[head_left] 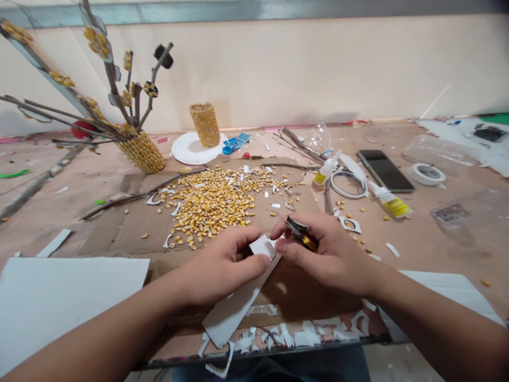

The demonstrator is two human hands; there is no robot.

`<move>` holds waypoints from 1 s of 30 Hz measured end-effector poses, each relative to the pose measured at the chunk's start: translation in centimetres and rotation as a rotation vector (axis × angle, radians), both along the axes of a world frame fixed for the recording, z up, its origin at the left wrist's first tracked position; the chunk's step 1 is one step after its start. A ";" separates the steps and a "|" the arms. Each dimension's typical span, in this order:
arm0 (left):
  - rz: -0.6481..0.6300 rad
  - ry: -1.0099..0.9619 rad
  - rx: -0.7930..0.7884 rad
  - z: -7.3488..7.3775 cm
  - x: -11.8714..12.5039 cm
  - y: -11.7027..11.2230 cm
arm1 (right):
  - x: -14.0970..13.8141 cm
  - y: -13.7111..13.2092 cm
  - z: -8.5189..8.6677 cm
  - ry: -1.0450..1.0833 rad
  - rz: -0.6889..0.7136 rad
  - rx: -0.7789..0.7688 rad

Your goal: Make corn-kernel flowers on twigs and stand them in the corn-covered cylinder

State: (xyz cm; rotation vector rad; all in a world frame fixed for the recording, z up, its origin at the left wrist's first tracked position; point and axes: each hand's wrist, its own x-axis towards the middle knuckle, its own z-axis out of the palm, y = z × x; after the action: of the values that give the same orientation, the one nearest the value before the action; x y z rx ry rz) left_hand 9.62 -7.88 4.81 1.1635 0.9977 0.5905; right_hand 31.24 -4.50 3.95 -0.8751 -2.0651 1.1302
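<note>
My left hand (228, 260) pinches a small white piece of card (263, 246) between thumb and fingers. Held in my right hand (330, 254) is a small black-and-yellow tool (303, 234); its exact kind is hard to make out. The right thumb and fingertips meet at the card's right edge, so both hands nearly touch. Below them a longer white card strip (234, 313) slants down toward the table edge; the hands hide its upper end. Just beyond the left hand lies a pile of corn kernels (214, 204) on brown cardboard (115, 233).
Behind stand a kernel-covered vase with branches (143, 151) and a kernel-covered cup (205, 124) on a white disc (183, 148). To the right are glue bottles (392, 201), a phone (385, 170) and tape rolls (426, 174). White scraps (306, 335) line the front edge.
</note>
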 end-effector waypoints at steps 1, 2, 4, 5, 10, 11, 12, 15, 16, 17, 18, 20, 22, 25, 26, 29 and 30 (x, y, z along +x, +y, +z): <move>0.001 0.017 0.031 0.1 0.1 0.0 | -0.1 -0.1 0.2 -0.009 0.013 -0.052; 0.008 0.030 0.042 0.1 0.3 0.0 | -0.1 -0.2 0.3 -0.022 0.018 -0.094; 0.034 0.053 0.034 0.2 0.5 0.0 | -0.3 -0.3 0.4 -0.029 0.008 -0.153; 0.052 0.067 0.038 0.2 0.7 0.1 | -0.4 -0.3 0.4 -0.017 -0.002 -0.176; 0.139 0.120 0.132 -0.1 1.0 0.2 | -0.4 -0.1 0.3 0.035 -0.028 -0.215; 0.149 0.101 0.129 -0.2 1.0 0.2 | -0.2 -0.1 0.1 0.019 -0.037 -0.171; 0.162 0.069 0.118 -0.3 0.9 0.2 | 0.0 0.0 0.0 -0.003 -0.057 -0.099; 0.201 -0.047 0.079 -0.6 0.7 0.1 | 0.6 0.2 -0.5 -0.096 -0.104 0.190; 0.208 -0.079 0.072 -0.7 0.6 0.0 | 0.8 0.2 -0.7 -0.130 -0.086 0.272; 0.206 -0.106 0.069 -0.8 0.4 0.0 | 0.9 0.3 -0.9 -0.163 -0.050 0.336; 0.199 -0.129 0.065 -0.9 0.4 -0.1 | 0.9 0.3 -1.0 -0.194 -0.010 0.386; 0.185 -0.170 0.057 -1.0 0.2 -0.2 | 0.8 0.3 -1.1 -0.240 0.050 0.463; 0.174 -0.200 0.054 -1.1 0.1 -0.2 | 0.6 0.3 -1.1 -0.258 0.056 0.522; 0.166 -0.237 0.039 -1.1 0.1 -0.3 | 0.5 0.2 -1.1 -0.252 0.047 0.578; 0.163 -0.248 0.029 -1.1 0.1 -0.4 | 0.5 0.2 -1.2 -0.250 0.049 0.588; 0.152 -0.270 0.006 -1.0 0.3 -0.4 | 0.5 0.1 -1.3 -0.249 0.061 0.603; 0.149 -0.275 0.003 -1.0 0.3 -0.5 | 0.5 0.1 -1.3 -0.250 0.064 0.608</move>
State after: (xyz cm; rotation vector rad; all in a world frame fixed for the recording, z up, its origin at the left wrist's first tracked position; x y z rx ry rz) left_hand 9.92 -8.33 3.79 0.9847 0.8509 0.8471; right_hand 31.74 -4.44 2.66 -0.6659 -2.4520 0.3767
